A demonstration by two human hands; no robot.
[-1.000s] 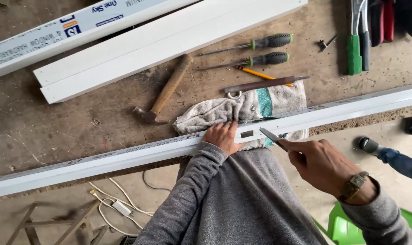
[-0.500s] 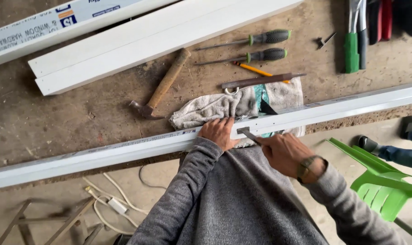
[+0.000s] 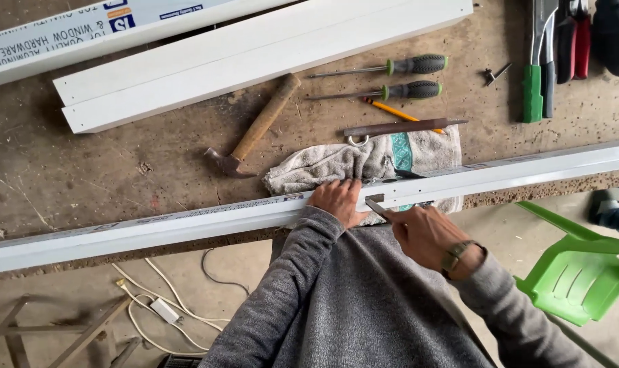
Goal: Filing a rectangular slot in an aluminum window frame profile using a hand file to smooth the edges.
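While the left hand (image 3: 337,201) presses flat, fingers spread, on the long white profile (image 3: 187,221) crossing mid-frame along the worktop (image 3: 84,170) edge, the right hand (image 3: 425,235) grips a small metal file (image 3: 378,208) against it. Upper left, a white wrapped bar (image 3: 64,44) shows a blue-orange label.

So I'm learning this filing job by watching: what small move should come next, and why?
Probably a short push of the file along the cutout's edge. The right hand has its tip at the notch in the white profile, and the left hand presses the profile against the towel.
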